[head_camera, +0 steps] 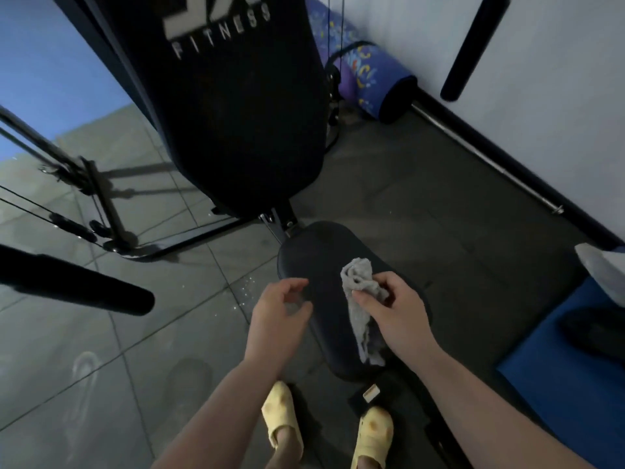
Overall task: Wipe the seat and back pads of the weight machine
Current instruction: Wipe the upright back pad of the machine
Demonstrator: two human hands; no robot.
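Note:
The black seat pad [324,252] of the weight machine lies below me, and the tall black back pad [243,123] with white "FITNESS" lettering rises behind it. My right hand [389,309] is closed on a crumpled grey cloth [360,299], which hangs down over the seat pad's middle. My left hand [280,313] hovers at the seat's left edge, fingers curled and apart, holding nothing.
A black foam-covered bar [77,282] juts in from the left, another [473,45] hangs top right. A rolled blue patterned mat [368,72] and a steel bar [487,157] lie by the wall. A blue mat [568,360] is at right. My yellow slippers [282,418] stand on the tiled floor.

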